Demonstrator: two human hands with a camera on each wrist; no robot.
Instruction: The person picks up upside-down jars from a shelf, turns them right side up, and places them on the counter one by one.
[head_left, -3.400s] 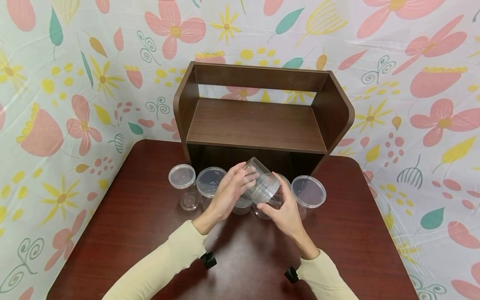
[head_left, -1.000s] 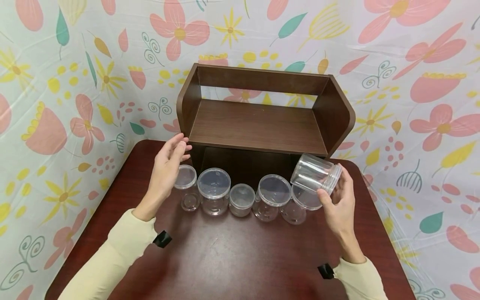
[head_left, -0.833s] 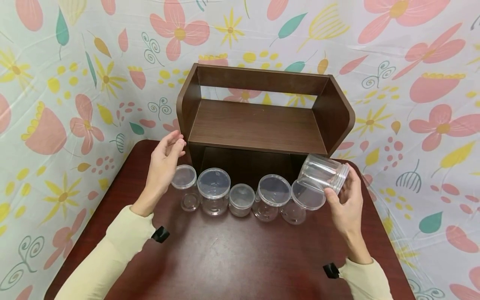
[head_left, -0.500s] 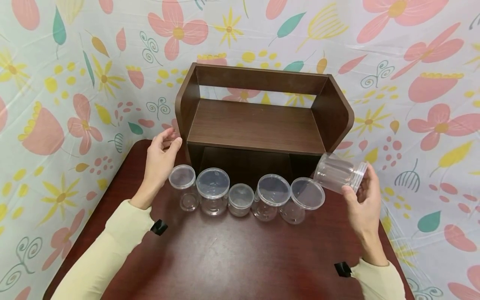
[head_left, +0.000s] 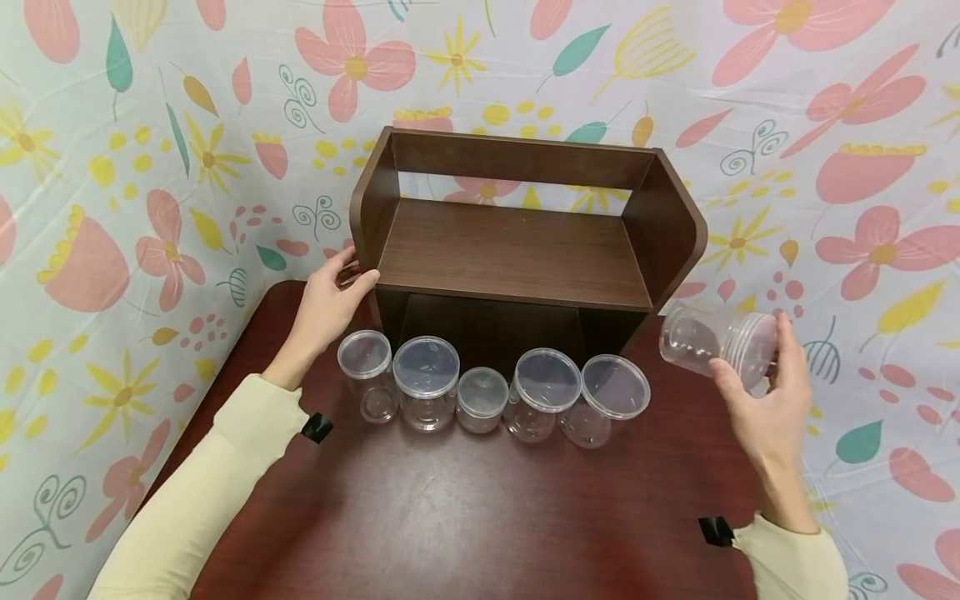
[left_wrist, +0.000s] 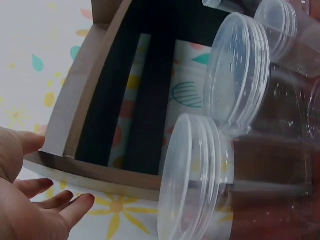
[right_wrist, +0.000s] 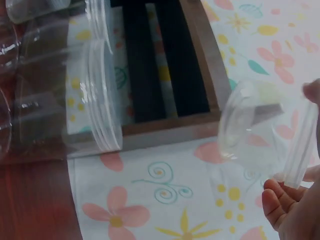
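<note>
My right hand (head_left: 774, 408) grips a clear plastic jar (head_left: 693, 337) around its ribbed lid end. The jar is tipped on its side in the air, right of the shelf, its base pointing left. In the right wrist view the fingers (right_wrist: 280, 200) are at the rim of the held jar (right_wrist: 250, 130). My left hand (head_left: 324, 307) is at the left side panel of the brown two-tier shelf (head_left: 510, 250). Its thumb lies on the panel's front edge, with the other fingers round the outside; in the left wrist view the left hand (left_wrist: 35, 200) straddles that edge.
Several clear lidded jars stand in a row before the shelf, among them a tall left jar (head_left: 364, 354), a small middle jar (head_left: 482, 392) and a wide right jar (head_left: 615, 387). The dark red table (head_left: 450, 517) stretches in front; a flowered cloth (head_left: 847, 150) hangs behind.
My right hand has carried the jar from the middle out to the right and turned it. The left hand let go of that jar and moved left to the shelf's side panel.
</note>
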